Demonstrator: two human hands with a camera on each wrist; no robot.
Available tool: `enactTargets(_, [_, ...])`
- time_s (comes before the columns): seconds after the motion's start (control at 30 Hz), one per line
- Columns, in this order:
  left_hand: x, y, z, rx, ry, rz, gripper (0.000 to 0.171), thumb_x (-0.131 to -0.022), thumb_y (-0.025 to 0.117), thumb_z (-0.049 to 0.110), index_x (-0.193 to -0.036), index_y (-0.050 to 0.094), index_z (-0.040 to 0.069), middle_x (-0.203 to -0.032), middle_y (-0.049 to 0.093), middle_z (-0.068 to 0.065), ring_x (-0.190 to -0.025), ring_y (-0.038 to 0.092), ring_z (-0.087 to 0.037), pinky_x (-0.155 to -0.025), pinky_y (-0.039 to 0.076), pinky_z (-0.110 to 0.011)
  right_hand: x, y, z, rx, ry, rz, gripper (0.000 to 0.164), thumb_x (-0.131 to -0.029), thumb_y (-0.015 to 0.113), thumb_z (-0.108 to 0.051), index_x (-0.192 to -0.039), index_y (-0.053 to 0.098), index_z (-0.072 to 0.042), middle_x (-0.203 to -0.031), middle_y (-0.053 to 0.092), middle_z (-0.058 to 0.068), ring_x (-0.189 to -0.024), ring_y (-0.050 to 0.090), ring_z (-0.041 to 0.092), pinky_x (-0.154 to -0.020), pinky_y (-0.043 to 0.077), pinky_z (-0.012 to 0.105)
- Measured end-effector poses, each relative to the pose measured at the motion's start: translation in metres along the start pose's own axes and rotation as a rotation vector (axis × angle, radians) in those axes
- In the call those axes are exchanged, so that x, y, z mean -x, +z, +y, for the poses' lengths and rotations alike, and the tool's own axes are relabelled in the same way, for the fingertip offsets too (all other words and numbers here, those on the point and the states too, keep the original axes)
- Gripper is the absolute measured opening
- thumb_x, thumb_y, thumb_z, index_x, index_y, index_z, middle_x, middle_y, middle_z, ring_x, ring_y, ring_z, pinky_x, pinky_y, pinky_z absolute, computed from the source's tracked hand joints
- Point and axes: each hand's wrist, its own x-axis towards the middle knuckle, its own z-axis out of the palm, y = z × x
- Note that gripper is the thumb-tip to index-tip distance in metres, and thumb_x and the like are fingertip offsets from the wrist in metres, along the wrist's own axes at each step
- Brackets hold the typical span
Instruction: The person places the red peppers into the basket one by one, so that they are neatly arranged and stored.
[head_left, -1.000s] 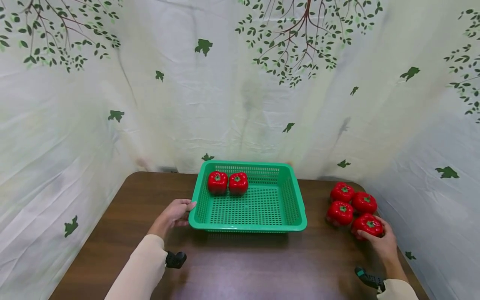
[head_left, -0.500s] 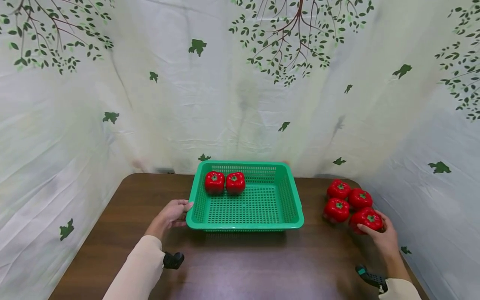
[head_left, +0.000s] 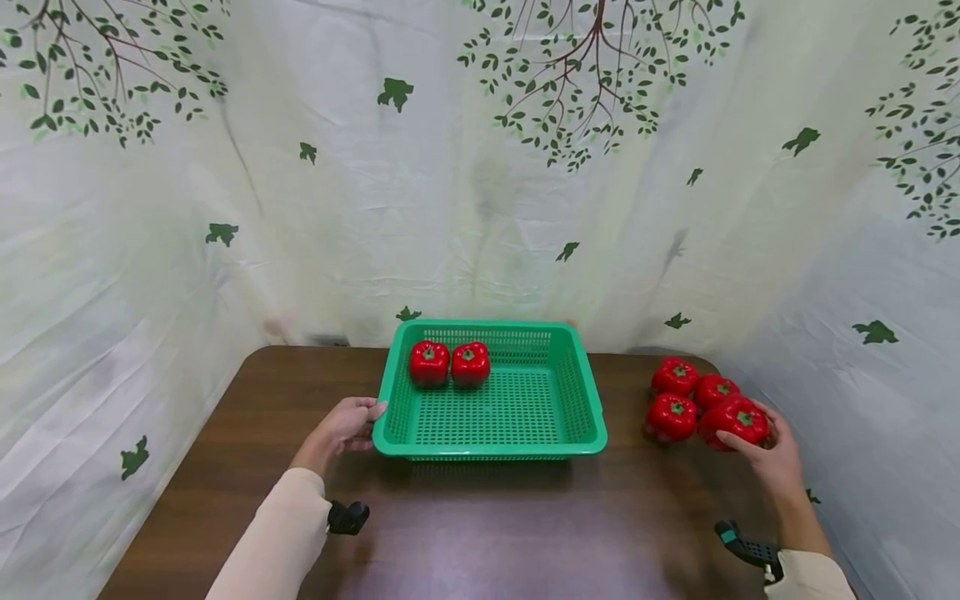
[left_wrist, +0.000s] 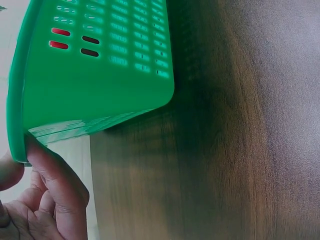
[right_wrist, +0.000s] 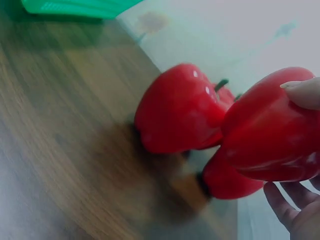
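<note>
My left hand (head_left: 351, 425) pinches the left rim of a green plastic basket (head_left: 487, 452), thumb on top and fingers beneath, as the left wrist view also shows. Two red bell peppers (head_left: 430, 364) stand side by side in the basket's back left part. At the table's right side my right hand (head_left: 776, 454) grips another red bell pepper (right_wrist: 275, 130) between thumb and fingers. In the right wrist view that pepper is off the table. Close by it stand three more red bell peppers (head_left: 671, 417), partly hidden behind it in the right wrist view.
The brown wooden table (head_left: 480, 525) carries the basket at its back middle. A white curtain (head_left: 480, 208) printed with leaves and branches hangs behind and along both sides. Dark devices (head_left: 348, 517) are strapped at both wrists.
My right hand has raised the bell pepper off the table and moved it slightly away from me. The left hand keeps its hold on the basket rim; the head view has shifted a little.
</note>
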Motion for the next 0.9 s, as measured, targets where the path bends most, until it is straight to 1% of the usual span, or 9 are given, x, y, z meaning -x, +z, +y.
enactTargets(0.1, [-0.001,0.001,-0.001,0.006,0.001,-0.004,0.044,-0.103,0.046,0.025,-0.133,0.043,-0.008,-0.107,0.059,-0.014,-0.089,0.061,-0.023,-0.074,0.054,-0.034,0.0,0.001,-0.005,0.002,-0.004,-0.002,0.082,-0.085,0.075,-0.029,-0.149,0.024,-0.021,-0.147,0.028,0.018,-0.124,0.031,0.029,-0.068,0.044,0.006])
enactTargets(0.17, [-0.002,0.001,-0.001,0.011,0.003,-0.005,0.044,-0.103,0.046,0.025,-0.132,0.044,-0.008,-0.106,0.06,-0.014,-0.087,0.061,-0.022,-0.074,0.054,-0.034,0.0,0.002,-0.009,-0.001,-0.01,-0.002,0.08,-0.085,0.075,-0.029,-0.147,0.024,-0.022,-0.146,0.029,0.019,-0.124,0.032,0.031,-0.068,0.044,0.006])
enactTargets(0.3, [-0.002,0.002,-0.001,0.015,0.002,-0.002,0.043,-0.103,0.046,0.024,-0.131,0.045,-0.008,-0.104,0.06,-0.012,-0.084,0.061,-0.02,-0.073,0.054,-0.033,0.002,0.003,-0.015,-0.001,-0.043,-0.007,0.075,-0.086,0.074,-0.027,-0.143,0.026,-0.022,-0.143,0.031,0.019,-0.117,0.036,0.023,-0.07,0.044,0.006])
enactTargets(0.5, [-0.001,0.0,0.0,0.009,0.007,-0.006,0.045,-0.103,0.046,0.025,-0.133,0.043,-0.008,-0.107,0.059,-0.014,-0.087,0.061,-0.022,-0.074,0.054,-0.034,0.002,0.007,-0.024,0.039,-0.113,-0.044,0.079,-0.087,0.073,-0.027,-0.148,0.026,-0.014,-0.144,0.033,0.02,-0.108,0.04,0.009,-0.072,0.045,0.006])
enactTargets(0.57, [-0.001,0.0,0.001,0.011,0.007,-0.004,0.044,-0.103,0.046,0.024,-0.133,0.043,-0.008,-0.107,0.059,-0.014,-0.087,0.061,-0.022,-0.074,0.054,-0.034,0.001,0.009,-0.028,0.04,-0.13,-0.058,0.079,-0.087,0.073,-0.027,-0.15,0.026,-0.014,-0.144,0.035,0.017,-0.106,0.041,0.005,-0.073,0.045,0.007])
enactTargets(0.63, [-0.001,0.0,0.001,0.014,0.009,-0.004,0.044,-0.103,0.046,0.024,-0.133,0.043,-0.008,-0.106,0.059,-0.014,-0.086,0.061,-0.021,-0.074,0.054,-0.034,0.0,0.011,-0.031,0.036,-0.139,-0.067,0.079,-0.087,0.073,-0.027,-0.151,0.027,-0.015,-0.145,0.035,0.016,-0.107,0.041,0.004,-0.074,0.045,0.007])
enactTargets(0.67, [-0.001,0.001,0.0,0.021,0.01,-0.006,0.044,-0.103,0.046,0.024,-0.133,0.043,-0.008,-0.105,0.06,-0.013,-0.084,0.062,-0.02,-0.073,0.054,-0.033,-0.001,0.012,-0.032,0.028,-0.138,-0.073,0.079,-0.087,0.072,-0.027,-0.151,0.026,-0.016,-0.145,0.034,0.016,-0.108,0.041,0.005,-0.074,0.045,0.007])
enactTargets(0.77, [-0.002,0.001,0.0,0.033,0.018,-0.013,0.044,-0.103,0.046,0.023,-0.133,0.043,-0.009,-0.1,0.062,-0.01,-0.08,0.063,-0.018,-0.071,0.054,-0.033,0.0,0.017,-0.037,0.002,-0.128,-0.09,0.082,-0.088,0.071,-0.027,-0.152,0.022,-0.016,-0.148,0.03,0.018,-0.116,0.038,0.016,-0.074,0.045,0.007])
enactTargets(0.9, [-0.002,0.0,-0.001,0.033,0.024,-0.018,0.044,-0.103,0.046,0.022,-0.133,0.043,-0.01,-0.095,0.063,-0.009,-0.077,0.063,-0.017,-0.069,0.054,-0.032,0.0,0.025,-0.043,-0.031,-0.105,-0.101,0.085,-0.088,0.072,-0.026,-0.152,0.017,-0.013,-0.148,0.026,0.02,-0.124,0.034,0.027,-0.075,0.043,0.006])
